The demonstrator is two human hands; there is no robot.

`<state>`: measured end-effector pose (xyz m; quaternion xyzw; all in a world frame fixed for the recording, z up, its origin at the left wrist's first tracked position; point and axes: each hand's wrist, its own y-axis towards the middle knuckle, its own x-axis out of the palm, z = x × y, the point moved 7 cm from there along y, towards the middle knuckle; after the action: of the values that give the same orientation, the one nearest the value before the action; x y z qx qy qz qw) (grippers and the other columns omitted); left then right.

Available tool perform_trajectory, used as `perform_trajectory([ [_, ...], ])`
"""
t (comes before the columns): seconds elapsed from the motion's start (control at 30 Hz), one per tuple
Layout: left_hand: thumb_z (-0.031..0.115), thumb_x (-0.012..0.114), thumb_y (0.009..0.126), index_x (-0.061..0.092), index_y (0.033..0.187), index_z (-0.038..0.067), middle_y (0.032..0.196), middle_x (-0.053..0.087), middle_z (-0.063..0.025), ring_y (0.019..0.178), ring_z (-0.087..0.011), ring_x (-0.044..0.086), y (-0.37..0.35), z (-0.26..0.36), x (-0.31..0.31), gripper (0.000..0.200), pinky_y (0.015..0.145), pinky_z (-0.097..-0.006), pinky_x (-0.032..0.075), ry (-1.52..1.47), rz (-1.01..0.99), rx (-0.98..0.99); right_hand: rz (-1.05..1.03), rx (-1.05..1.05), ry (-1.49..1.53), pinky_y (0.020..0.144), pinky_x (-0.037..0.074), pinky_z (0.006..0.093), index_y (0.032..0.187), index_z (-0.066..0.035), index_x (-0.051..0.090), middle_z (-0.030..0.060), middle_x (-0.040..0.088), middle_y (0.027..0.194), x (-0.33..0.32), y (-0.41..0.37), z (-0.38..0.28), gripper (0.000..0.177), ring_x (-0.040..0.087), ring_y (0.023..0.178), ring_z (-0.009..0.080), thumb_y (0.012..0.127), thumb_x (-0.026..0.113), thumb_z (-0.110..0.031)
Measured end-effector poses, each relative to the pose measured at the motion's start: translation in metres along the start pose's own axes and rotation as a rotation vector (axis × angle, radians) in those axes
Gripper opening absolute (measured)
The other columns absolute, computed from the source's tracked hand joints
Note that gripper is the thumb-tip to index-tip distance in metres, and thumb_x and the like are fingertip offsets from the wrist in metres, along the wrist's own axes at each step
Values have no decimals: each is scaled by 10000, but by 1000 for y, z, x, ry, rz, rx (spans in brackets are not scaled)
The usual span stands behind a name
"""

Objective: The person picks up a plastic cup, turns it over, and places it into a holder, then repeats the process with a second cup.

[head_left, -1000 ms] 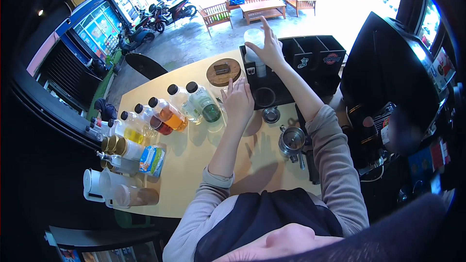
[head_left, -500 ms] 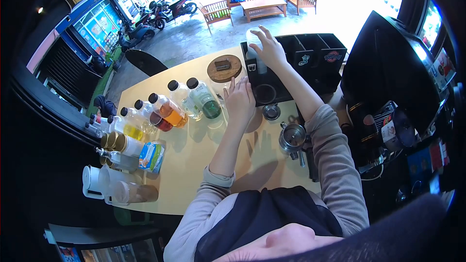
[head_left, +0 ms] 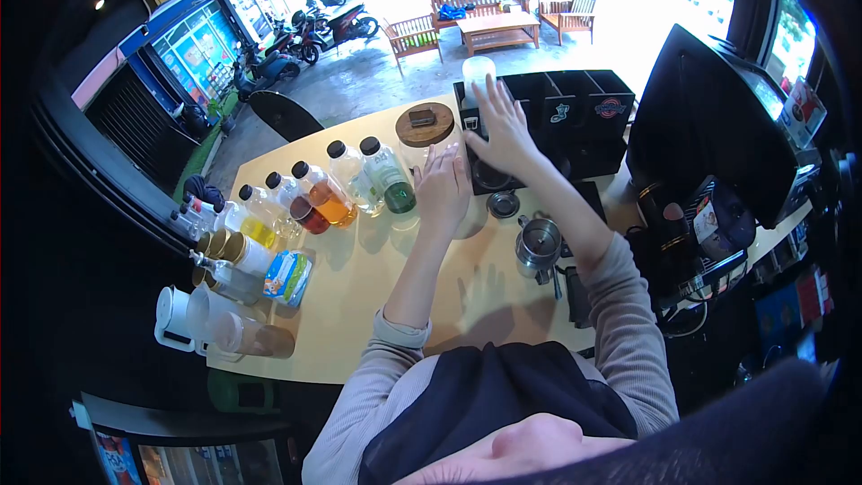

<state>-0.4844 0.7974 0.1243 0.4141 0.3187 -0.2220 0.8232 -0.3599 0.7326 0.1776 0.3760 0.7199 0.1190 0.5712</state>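
Note:
My right hand [head_left: 505, 133] is open, fingers spread and pointing away from me, over the left end of a black compartment organizer [head_left: 584, 130]. Just past its fingertips, a stack of white translucent cups [head_left: 479, 70] stands in the organizer's left slot. My left hand [head_left: 442, 190] has its fingers stretched out, palm down, between a black-capped bottle with green liquid [head_left: 395, 189] and the organizer's left side. Beyond those fingers lies a round wooden board [head_left: 438, 133] bearing a small dark block [head_left: 422, 116].
Capped bottles of coloured liquid, including an orange one [head_left: 330, 205], line the left side. A blue-and-white packet [head_left: 288, 278] and a white pitcher [head_left: 172, 319] are nearer me. A metal tamper [head_left: 504, 205] and metal cup-like vessel [head_left: 537, 250] sit right of centre, before a large black machine [head_left: 709, 144].
My right hand has come off the cup stack and drawn back toward me, its fingers now spread. My left hand stays in nearly the same place. The view has shifted slightly.

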Motion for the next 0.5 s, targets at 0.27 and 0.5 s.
perform_trajectory([
  [0.27, 276, 326, 1031, 517, 1386, 107, 1384, 552, -129, 1376, -344, 409, -93, 28, -19, 437, 1114, -542, 289, 9, -16, 87, -37, -73, 81, 1158, 134, 591, 1518, -56, 288, 216, 150, 1606, -12, -141, -69, 660, 114, 1490, 404, 912, 512, -187],
  [0.5, 236, 405, 1002, 461, 1420, 86, 1495, 429, -119, 1439, -336, 304, -177, 29, -13, 447, 1124, -595, 232, 48, -182, 66, -54, 90, 172, 1171, 144, 552, 1459, -21, 385, 226, 249, 1569, -1, -230, -84, 562, 196, 1472, 394, 917, 475, -139],
])
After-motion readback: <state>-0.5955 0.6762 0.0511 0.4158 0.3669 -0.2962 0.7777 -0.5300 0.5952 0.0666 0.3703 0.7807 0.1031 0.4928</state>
